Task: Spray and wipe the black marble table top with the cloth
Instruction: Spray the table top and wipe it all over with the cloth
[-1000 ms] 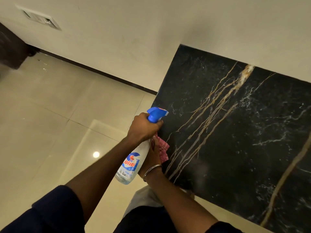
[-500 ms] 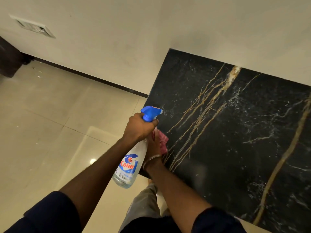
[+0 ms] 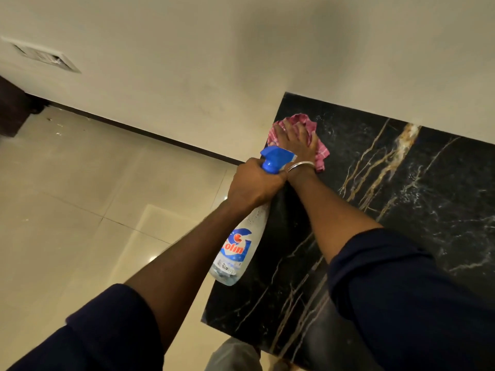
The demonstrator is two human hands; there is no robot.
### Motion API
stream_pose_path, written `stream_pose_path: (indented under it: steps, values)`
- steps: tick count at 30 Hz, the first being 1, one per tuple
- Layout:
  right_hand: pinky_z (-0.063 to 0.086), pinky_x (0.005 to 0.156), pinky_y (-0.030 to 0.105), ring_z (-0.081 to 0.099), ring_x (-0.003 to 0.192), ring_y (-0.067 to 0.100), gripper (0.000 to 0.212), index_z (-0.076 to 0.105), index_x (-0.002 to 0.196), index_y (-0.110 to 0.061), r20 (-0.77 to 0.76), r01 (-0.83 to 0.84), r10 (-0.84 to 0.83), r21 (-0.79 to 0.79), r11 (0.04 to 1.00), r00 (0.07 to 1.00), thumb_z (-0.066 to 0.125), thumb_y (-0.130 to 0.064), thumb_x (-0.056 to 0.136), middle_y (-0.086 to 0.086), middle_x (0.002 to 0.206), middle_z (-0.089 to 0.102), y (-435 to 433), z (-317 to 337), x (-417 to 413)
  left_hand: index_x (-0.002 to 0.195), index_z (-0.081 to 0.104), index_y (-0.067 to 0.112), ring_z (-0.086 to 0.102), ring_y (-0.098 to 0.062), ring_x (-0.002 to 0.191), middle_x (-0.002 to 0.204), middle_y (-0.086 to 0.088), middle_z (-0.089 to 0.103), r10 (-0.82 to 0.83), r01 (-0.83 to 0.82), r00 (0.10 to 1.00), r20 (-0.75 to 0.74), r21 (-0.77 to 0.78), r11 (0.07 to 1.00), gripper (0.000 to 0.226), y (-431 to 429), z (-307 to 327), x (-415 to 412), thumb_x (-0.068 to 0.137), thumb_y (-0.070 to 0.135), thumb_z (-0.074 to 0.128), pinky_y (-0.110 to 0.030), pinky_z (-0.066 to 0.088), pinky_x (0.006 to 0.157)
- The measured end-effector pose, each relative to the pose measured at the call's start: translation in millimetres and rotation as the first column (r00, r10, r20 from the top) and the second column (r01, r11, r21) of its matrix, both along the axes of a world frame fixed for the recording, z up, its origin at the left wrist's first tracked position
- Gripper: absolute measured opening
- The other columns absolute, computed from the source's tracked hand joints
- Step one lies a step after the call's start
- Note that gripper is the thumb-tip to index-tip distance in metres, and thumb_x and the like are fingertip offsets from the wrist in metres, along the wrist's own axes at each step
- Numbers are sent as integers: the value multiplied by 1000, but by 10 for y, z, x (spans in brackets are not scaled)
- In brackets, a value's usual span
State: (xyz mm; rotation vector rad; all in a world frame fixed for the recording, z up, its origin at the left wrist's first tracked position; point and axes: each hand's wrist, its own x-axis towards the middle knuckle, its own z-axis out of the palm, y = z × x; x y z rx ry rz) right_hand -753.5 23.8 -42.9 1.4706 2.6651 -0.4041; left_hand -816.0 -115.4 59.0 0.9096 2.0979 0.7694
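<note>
Right now, through the head view, I am pressing the right hand (image 3: 296, 141) flat on the pink checked cloth (image 3: 320, 154), its fingers spread apart over the fabric rather than curled round it. The cloth is lying bunched at the far left corner of the black marble table top (image 3: 401, 210), just beside the wall (image 3: 241, 62). The left hand (image 3: 254, 186) is wrapping its fingers tight round the neck of the spray bottle (image 3: 238, 247), under the blue trigger head (image 3: 276, 156). The bottle is hanging tilted above the table's left edge, its base toward me.

I am judging this to be the wiping step. To do it well, I am aiming to spread the palm's weight evenly so the cloth is dragging flat, not rolling up. I am planning overlapping passes from this corner along the wall edge, then back toward me. Pale flecks are showing on the marble to the right; whether they are spray or veining I cannot tell. The nozzle is sitting close to the right hand, so I am wanting it clear of the wiping path.
</note>
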Motion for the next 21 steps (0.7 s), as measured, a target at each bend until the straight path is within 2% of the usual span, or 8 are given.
stream_pose_path:
  steps: [1, 4, 7, 11, 15, 18, 19, 21]
  values:
    - [0, 120, 54, -1, 152, 25, 80, 6, 157, -33, 63, -7, 7, 13, 1000, 998, 51, -51, 94, -7, 166, 0, 162, 10, -58, 90, 57, 15, 53, -8, 56, 64, 7, 53, -6, 6, 1000, -2, 2, 1000, 27, 73, -23, -46, 84, 40, 67, -17, 39, 56]
    - [6, 120, 55, 7, 152, 26, 63, 15, 157, -31, 32, 34, -36, 62, 997, 999, 37, -48, 100, -6, 165, 8, 516, 102, -89, 84, 55, 17, 50, -7, 52, 60, 7, 50, -39, 40, 999, -17, 2, 999, 20, 163, -29, -70, 84, 34, 66, -15, 36, 52]
    - [7, 119, 57, 13, 150, 30, 59, 21, 155, -30, 9, 50, -51, 82, 995, 999, 35, -45, 100, -5, 164, 15, 742, 18, -182, 87, 54, 17, 49, -7, 52, 61, 7, 49, -47, 47, 999, -15, -27, 999, 20, 239, -77, -126, 85, 33, 65, -15, 35, 51]
    - [8, 119, 58, 14, 149, 32, 59, 19, 156, -29, 23, 58, -61, 99, 993, 998, 34, -43, 100, -3, 164, 15, 815, 66, -217, 93, 54, 16, 50, -8, 56, 65, 5, 51, -49, 50, 999, 4, -48, 998, 23, 210, -95, -150, 85, 35, 65, -17, 37, 53]
    - [5, 120, 57, 7, 151, 28, 65, 11, 157, -30, 38, 48, -51, 74, 996, 998, 38, -43, 99, -5, 166, 7, 381, 70, -113, 87, 56, 18, 55, -10, 61, 72, -2, 59, -26, 26, 1000, -12, -4, 1000, 20, 58, -62, -131, 84, 34, 67, -25, 50, 64]
    - [0, 120, 58, -4, 152, 30, 76, -2, 157, -29, 150, -17, 13, 25, 1000, 989, 43, -45, 98, -2, 166, -5, -224, 134, -4, 73, 54, 23, 59, -16, 63, 69, -2, 61, -14, 14, 1000, -15, 19, 1000, 23, -118, -8, -74, 81, 38, 69, -31, 53, 69]
    - [-1, 120, 58, -6, 152, 31, 73, -2, 157, -29, 184, -46, 44, 11, 999, 982, 40, -44, 100, -1, 166, -7, -446, 139, 9, 72, 53, 24, 60, -17, 64, 68, -2, 61, -7, 7, 1000, -10, 14, 1000, 24, -177, 6, -60, 80, 39, 70, -31, 53, 69]
    - [-2, 120, 57, 1, 152, 30, 59, 15, 156, -27, 165, -65, 69, -31, 997, 984, 34, -42, 103, 3, 165, 12, -927, 278, 81, 76, 55, 23, 62, -18, 67, 69, 0, 61, 7, -7, 1000, -8, 0, 1000, 23, -301, 31, 11, 78, 41, 70, -29, 52, 69]
